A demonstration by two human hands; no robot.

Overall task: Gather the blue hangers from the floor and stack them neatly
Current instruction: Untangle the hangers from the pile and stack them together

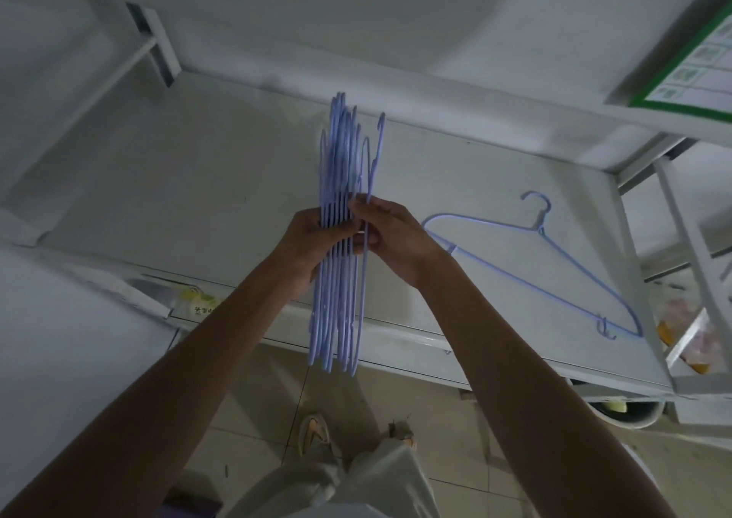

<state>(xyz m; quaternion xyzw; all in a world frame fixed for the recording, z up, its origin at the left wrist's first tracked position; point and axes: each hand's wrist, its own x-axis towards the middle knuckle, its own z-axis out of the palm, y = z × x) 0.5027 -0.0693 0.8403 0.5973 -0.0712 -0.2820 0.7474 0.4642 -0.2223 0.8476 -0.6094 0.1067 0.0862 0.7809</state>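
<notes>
A bundle of several blue hangers (340,311) stands edge-on in front of me, hooks pointing away. My left hand (305,244) wraps the bundle from the left at its middle. My right hand (390,232) pinches the rightmost hanger of the bundle between thumb and fingers. One more blue hanger (527,272) lies flat on the white table (198,185) to the right of my hands, its hook toward the far side.
A white shelf with a green-edged sheet (681,62) hangs over the table's right end. A white frame leg (697,264) stands at the right, with bags behind it. Below the table edge are tiled floor and my shoes (315,434).
</notes>
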